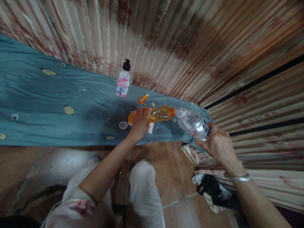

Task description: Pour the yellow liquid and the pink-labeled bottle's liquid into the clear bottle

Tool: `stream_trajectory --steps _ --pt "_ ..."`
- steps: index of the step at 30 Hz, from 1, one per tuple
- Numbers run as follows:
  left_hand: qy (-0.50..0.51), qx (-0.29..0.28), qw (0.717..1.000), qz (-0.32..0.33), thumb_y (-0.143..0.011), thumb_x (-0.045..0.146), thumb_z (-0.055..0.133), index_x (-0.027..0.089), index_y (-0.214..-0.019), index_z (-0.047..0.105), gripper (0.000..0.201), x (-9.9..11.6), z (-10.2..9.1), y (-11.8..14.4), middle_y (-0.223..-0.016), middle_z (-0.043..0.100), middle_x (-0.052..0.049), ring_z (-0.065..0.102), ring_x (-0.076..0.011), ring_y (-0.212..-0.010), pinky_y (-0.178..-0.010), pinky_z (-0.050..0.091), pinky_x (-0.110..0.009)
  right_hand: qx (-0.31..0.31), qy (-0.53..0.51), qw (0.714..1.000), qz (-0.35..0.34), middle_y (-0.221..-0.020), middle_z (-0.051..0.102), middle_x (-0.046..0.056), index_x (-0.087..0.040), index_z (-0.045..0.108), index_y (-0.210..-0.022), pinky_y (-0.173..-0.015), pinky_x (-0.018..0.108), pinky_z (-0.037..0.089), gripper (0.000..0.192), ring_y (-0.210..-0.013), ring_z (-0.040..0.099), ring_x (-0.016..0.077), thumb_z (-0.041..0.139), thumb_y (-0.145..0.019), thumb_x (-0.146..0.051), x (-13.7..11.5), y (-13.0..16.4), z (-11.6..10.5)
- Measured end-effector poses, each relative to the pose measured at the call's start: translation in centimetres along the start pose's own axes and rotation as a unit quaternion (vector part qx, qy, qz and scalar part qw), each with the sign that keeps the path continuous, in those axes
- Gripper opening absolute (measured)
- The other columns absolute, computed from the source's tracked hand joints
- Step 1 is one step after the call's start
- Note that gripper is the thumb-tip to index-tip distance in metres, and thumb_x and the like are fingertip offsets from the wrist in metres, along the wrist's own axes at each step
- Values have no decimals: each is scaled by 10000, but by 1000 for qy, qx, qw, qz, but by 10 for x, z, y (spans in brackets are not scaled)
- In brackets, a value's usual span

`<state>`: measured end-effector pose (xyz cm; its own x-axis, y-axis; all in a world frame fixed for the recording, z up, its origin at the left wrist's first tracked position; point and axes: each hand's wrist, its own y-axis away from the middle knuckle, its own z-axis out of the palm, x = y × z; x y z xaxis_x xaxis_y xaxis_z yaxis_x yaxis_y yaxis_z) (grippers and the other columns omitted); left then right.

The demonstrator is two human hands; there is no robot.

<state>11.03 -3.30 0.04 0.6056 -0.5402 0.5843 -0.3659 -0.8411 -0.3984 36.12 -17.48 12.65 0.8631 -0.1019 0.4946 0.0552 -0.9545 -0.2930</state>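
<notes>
An orange bottle (162, 114) is grasped around its body by the left grip (140, 122), tilted well over, with its neck pointed toward the right grip (217, 139). By that right grip a clear bottle (191, 122) is clasped near its base and slanted, its neck turned toward the left grip. The two mouths are brought together between the grips; whether they touch cannot be told. Just left of the left grip, by the orange bottle's base, a small round cap (123, 125) is seen, and close below the fingers a white card (150, 128) is partly hidden. Beyond the left grip an orange pump (143, 99) is laid on the blue-green cloth (92, 95); farther off and leftward, a pink-labelled bottle (123, 81) is placed near the curtain (106, 38).
</notes>
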Motion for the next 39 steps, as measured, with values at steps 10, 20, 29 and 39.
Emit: stream_trajectory --steps 10,20,29,39 --pt "-8 -3 1000 -2 -754 107 529 163 -1316 397 580 1 -2 -1 -1311 482 -148 429 -337 -1184 -1003 308 -520 9 12 1000 -8 -810 636 172 -36 473 -1145 -717 370 433 658 -739 593 286 503 -786 -587 -1 -1 -2" --pt "1 -1 1000 -4 -748 111 501 181 -1325 389 591 0 -1 -1 -1323 480 -143 422 -331 -1193 -1019 286 -539 4 15 1000 -10 -822 638 178 -37 470 -1149 -715 373 436 655 -749 596 290 527 -777 -573 0 -1 -1" --pt "0 0 1000 -2 -744 105 511 168 -1328 392 599 0 -1 0 -1320 476 -146 420 -332 -1191 -1011 299 -522 1 15 1000 -6 -821 642 182 -25 492 -1129 -728 378 445 667 -754 601 293 521 -768 -585 -1 -2 -3" --pt "3 -12 1000 -11 -757 111 510 166 -1329 387 588 1 -2 -1 -1328 467 -148 413 -337 -1207 -1023 278 -541 4 11 1000 -9 -813 635 178 -28 474 -1144 -724 375 438 669 -743 592 287 503 -782 -590 -2 -2 -3"
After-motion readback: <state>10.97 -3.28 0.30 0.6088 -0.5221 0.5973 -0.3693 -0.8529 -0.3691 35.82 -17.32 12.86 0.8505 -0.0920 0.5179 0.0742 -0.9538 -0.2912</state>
